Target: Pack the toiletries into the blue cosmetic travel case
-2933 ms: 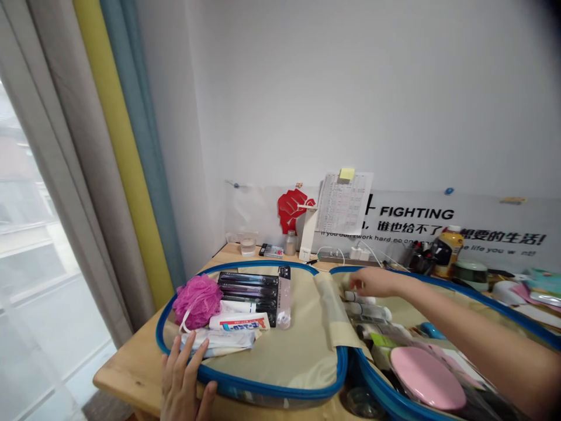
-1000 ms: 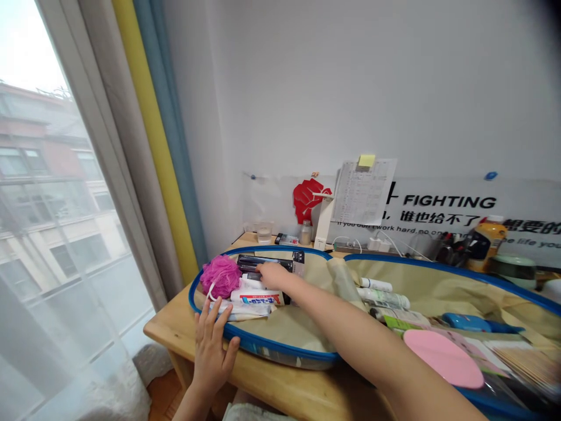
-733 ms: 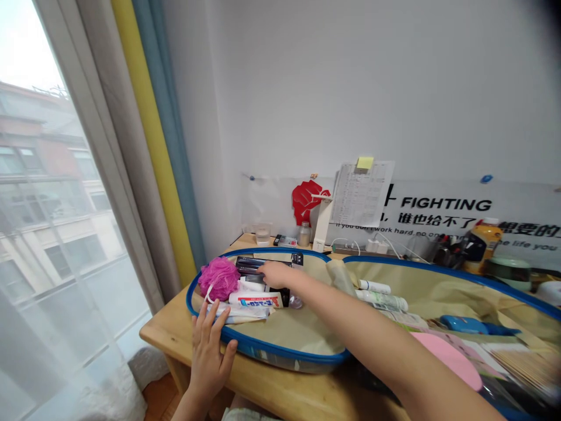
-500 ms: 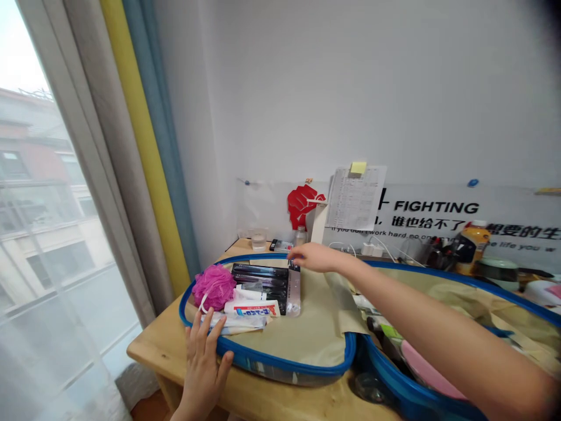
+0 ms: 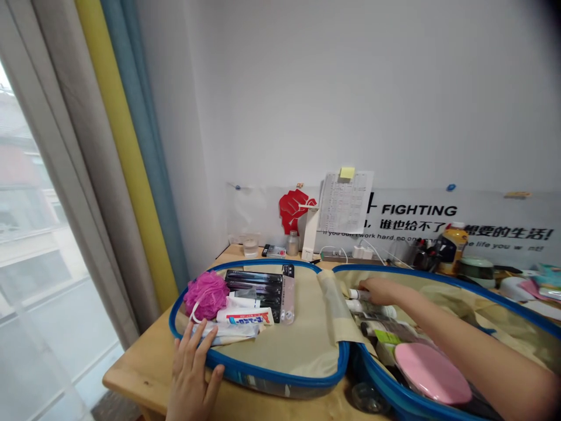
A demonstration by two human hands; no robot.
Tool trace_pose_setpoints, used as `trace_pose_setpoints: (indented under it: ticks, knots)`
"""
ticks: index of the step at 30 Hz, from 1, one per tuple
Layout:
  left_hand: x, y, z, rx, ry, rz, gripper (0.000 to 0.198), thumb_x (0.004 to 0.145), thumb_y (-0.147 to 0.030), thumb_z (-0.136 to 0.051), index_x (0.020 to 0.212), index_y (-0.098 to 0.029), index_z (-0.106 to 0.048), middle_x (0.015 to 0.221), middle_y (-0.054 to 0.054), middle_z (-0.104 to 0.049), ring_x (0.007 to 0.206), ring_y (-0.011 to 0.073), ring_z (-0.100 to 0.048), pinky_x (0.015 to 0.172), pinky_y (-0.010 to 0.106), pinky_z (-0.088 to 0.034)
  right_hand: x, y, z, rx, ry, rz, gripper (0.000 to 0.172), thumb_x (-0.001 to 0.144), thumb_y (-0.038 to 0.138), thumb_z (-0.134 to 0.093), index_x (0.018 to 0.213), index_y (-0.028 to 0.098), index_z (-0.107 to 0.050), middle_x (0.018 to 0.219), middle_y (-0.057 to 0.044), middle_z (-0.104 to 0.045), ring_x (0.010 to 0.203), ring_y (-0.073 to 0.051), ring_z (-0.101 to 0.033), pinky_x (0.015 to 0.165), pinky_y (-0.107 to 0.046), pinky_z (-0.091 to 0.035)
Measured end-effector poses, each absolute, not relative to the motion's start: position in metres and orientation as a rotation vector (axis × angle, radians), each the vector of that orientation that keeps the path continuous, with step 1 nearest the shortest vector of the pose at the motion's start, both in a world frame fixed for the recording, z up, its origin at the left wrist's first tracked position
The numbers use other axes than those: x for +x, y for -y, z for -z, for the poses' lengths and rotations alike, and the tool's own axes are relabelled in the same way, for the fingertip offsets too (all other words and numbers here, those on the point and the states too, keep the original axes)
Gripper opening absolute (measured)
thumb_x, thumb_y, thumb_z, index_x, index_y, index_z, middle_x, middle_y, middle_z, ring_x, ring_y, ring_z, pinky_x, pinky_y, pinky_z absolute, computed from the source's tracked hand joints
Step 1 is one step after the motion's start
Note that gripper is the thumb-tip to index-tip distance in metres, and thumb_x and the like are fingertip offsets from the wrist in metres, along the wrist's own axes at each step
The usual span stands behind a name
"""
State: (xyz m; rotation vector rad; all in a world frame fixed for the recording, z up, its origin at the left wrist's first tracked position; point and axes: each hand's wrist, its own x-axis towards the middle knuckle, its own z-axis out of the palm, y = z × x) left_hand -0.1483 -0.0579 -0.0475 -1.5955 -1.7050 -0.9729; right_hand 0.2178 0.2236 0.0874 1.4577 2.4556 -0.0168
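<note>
A suitcase with blue edges (image 5: 302,386) lies unfolded on the table, its two halves side by side. My left hand (image 5: 193,365) rests on the rim of the left half with fingers spread, near a white tube. In that half are a pink bath puff (image 5: 207,295), a toothpaste tube (image 5: 245,316) and a pack of black-handled items (image 5: 256,288). My right hand (image 5: 381,290) reaches into the right half, fingers closed at a small white-capped bottle (image 5: 357,294). Other bottles (image 5: 385,311) and a pink oval thing (image 5: 432,373) lie nearby, partly behind my forearm.
Behind the suitcase stand a clear cup (image 5: 250,247), a small jar (image 5: 293,242), a white lamp-like post (image 5: 309,234) and a power strip (image 5: 337,255). An orange-yellow bottle (image 5: 453,248) is at the back right. A round clear container (image 5: 367,397) sits near the front.
My right hand has moved right, from above the black-handled pack into the right half, to the small bottle. My left hand stays on the rim. The view has shifted slightly right.
</note>
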Motion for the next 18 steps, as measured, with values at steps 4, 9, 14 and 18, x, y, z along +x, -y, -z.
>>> trace_pose_setpoints:
  ticks: [4, 9, 14, 18]
  knots:
    - [-0.149, 0.058, 0.047, -1.594, 1.692, 0.958, 0.055, 0.090, -0.033, -0.044, 0.142, -0.024, -0.032, 0.142, 0.012, -0.043, 0.142, 0.0300, -0.021, 0.114, 0.053, -0.017, 0.213, -0.225, -0.084, 1.490, -2.453, -0.009, 0.026, 0.089, 0.037, -0.057, 0.102, 0.015, -0.061, 0.104, -0.005, -0.063, 0.094, -0.015, -0.060, 0.086, -0.038, -0.050]
    - [-0.149, 0.057, 0.048, -1.601, 1.668, 0.930, 0.057, 0.090, -0.033, -0.044, 0.144, -0.022, -0.030, 0.143, 0.013, -0.041, 0.143, 0.0286, -0.020, 0.116, 0.050, -0.014, 0.215, -0.221, -0.105, 1.510, -2.446, -0.068, 0.023, 0.088, 0.037, -0.058, 0.095, 0.015, -0.062, 0.098, -0.004, -0.064, 0.090, -0.014, -0.060, 0.083, -0.036, -0.050]
    - [-0.147, 0.056, 0.047, -1.580, 1.686, 0.969, 0.057, 0.090, -0.034, -0.045, 0.144, -0.023, -0.031, 0.143, 0.012, -0.043, 0.142, 0.0295, -0.022, 0.115, 0.052, -0.016, 0.203, -0.214, -0.159, 1.509, -2.619, -0.078, 0.022, 0.085, 0.031, -0.060, 0.098, 0.015, -0.064, 0.098, -0.006, -0.065, 0.088, -0.016, -0.059, 0.082, -0.036, -0.048]
    - [-0.146, 0.056, 0.048, -1.572, 1.723, 0.987, 0.056, 0.089, -0.036, -0.045, 0.143, -0.024, -0.033, 0.144, 0.012, -0.042, 0.141, 0.0308, -0.025, 0.114, 0.054, -0.018, 0.135, -0.197, -0.171, 1.271, -2.876, 0.050, 0.030, 0.090, 0.034, -0.052, 0.114, 0.017, -0.060, 0.111, -0.006, -0.064, 0.095, -0.015, -0.060, 0.085, -0.035, -0.047]
